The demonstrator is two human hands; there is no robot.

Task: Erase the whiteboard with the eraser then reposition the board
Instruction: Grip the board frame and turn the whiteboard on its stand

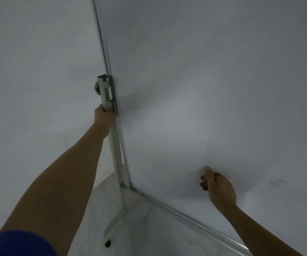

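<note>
White whiteboard [204,80] upright on metal stand [116,154]

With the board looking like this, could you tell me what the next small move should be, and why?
Probably slide the right hand rightward over the faint grey smudge low on the whiteboard. The left hand grips the stand post, steadying the board, and that smudge looks like the only mark left. Whether the right hand holds anything is unclear.
</note>
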